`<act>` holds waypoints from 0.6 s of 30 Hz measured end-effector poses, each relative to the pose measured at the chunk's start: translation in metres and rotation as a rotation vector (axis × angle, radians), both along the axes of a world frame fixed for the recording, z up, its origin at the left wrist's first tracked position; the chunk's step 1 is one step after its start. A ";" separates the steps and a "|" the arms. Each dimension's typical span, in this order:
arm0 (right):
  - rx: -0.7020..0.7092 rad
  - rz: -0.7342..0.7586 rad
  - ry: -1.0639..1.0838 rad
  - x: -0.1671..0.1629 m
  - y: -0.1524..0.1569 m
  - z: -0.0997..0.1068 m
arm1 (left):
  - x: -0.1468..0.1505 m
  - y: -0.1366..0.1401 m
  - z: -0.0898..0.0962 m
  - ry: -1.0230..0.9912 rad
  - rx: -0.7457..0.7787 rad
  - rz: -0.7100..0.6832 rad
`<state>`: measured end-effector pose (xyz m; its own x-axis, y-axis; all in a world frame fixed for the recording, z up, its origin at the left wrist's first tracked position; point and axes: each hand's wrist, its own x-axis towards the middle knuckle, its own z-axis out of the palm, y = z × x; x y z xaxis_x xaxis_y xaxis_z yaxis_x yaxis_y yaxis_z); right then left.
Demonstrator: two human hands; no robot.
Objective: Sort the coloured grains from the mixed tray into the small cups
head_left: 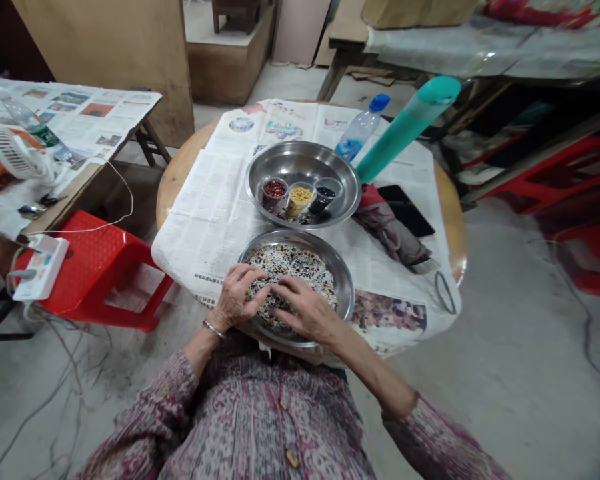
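The left hand [238,293], a silver-coloured bangle [214,329] at its wrist, and the right hand [303,307] reach into a shallow round stainless-steel bowl [349,290]. Each grip is loosely curled, thumb and fingers partly parted; whether either pinches a grain I cannot tell. The loose mix of white, black, yellow and dark-red grains [300,260] lies spread across that bowl, beneath the fingers.

Newspaper [200,220] covers the round wooden worktop [173,173]; its Chinese headline near the left hand is too small to read surely, and a colour photograph [390,312] is printed at the right. Just beyond stands a wider stainless-steel bowl [300,160] with three clear plastic cups: dark-red beans [275,189], yellow grains [300,197], black beans [325,192]. Behind it are a clear blue-capped bottle [363,127] and a long teal cylinder [405,130].

Leftward, a white power strip [41,267] sits on a red plastic stool [100,267] on the grey floor [480,380]. Farther off, a newspaper-covered table [95,100] carries a bottle with an unreadable green label [47,136]; a tan wooden panel [105,60] rises behind.
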<state>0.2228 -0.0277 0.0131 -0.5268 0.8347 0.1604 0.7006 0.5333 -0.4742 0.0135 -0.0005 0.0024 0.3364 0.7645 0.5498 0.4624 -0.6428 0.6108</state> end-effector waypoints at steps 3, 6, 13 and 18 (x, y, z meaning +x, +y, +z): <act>-0.007 0.064 -0.082 -0.010 0.007 0.000 | 0.001 0.001 0.004 0.056 0.003 -0.033; -0.001 -0.080 -0.179 -0.003 0.027 0.001 | 0.001 0.002 0.005 0.083 0.008 -0.053; 0.056 -0.433 -0.360 0.032 0.024 0.008 | 0.002 0.002 0.002 0.046 0.023 -0.041; -0.022 -0.403 -0.255 0.028 -0.002 0.004 | 0.003 0.004 0.004 0.033 0.028 -0.039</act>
